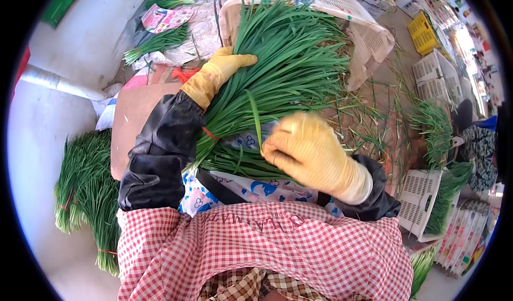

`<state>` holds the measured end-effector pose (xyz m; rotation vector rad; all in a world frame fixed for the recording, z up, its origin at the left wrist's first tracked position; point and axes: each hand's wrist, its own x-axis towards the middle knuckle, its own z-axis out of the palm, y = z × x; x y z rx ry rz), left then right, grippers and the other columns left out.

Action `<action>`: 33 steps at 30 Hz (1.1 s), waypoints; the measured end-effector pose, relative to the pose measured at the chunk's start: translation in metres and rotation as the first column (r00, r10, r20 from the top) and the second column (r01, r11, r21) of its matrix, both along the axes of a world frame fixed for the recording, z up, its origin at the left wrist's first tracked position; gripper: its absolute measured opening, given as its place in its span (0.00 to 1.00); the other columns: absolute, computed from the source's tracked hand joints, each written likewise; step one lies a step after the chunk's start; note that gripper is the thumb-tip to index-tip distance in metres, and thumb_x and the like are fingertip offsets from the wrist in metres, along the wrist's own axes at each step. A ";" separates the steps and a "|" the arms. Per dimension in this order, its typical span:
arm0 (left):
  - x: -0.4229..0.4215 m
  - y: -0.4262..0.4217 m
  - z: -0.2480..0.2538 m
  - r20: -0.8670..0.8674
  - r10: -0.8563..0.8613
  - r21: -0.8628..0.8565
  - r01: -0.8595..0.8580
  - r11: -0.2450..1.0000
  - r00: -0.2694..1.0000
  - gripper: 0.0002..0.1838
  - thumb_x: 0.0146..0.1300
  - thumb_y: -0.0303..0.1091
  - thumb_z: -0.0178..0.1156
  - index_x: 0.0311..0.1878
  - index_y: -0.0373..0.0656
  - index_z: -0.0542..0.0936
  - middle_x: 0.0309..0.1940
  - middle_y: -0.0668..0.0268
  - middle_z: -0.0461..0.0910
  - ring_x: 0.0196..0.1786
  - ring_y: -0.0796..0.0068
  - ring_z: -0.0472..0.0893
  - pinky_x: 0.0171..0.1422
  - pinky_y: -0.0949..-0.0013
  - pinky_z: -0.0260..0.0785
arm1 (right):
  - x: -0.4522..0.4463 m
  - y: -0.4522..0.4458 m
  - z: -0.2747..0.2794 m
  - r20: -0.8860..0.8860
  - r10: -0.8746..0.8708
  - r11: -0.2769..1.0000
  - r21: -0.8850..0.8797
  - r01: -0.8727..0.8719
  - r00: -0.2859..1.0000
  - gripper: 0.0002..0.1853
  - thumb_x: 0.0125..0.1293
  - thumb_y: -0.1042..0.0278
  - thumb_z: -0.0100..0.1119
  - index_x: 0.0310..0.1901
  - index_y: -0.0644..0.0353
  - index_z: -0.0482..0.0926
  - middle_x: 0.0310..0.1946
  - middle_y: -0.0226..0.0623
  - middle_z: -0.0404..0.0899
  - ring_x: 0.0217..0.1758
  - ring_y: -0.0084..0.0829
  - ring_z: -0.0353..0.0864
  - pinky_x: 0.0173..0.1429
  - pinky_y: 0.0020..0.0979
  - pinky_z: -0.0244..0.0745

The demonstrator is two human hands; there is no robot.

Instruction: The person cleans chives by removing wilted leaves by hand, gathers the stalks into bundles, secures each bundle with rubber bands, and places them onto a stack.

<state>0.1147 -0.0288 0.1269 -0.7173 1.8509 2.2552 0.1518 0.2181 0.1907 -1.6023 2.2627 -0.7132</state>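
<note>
A large bunch of garlic chives [288,50] lies across my lap, its long green leaves fanning up and to the right. A red band [210,134] circles it near the stem end. My left hand [222,74], in a yellow glove, grips the bunch's left side; the thumb lies over the leaves and the other fingers are largely hidden. Lower right of the bunch, my yellow-gloved right hand [307,151] is closed, with the fingers pinching a single loose chive leaf [255,116]. More chives [240,159] rest on the patterned apron below.
A pale plastic crate [368,39] stands just beyond the bunch, with loose leaves strewn on the floor beside it. Tied chive bunches [91,189] lean at the left wall. Further right are a white crate [419,202], a yellow crate [423,34] and another person's patterned sleeve [478,151].
</note>
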 end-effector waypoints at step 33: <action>0.033 -0.029 -0.022 -0.202 0.061 0.296 0.001 0.955 0.978 0.22 0.61 0.29 0.62 0.59 0.38 0.75 0.43 0.61 0.82 0.41 0.68 0.83 0.48 0.64 0.79 | -0.035 -0.021 -0.106 -0.550 -0.027 0.996 0.056 0.069 0.835 0.29 0.59 0.61 0.58 0.64 0.51 0.69 0.33 0.31 0.76 0.42 0.32 0.78 0.51 0.36 0.70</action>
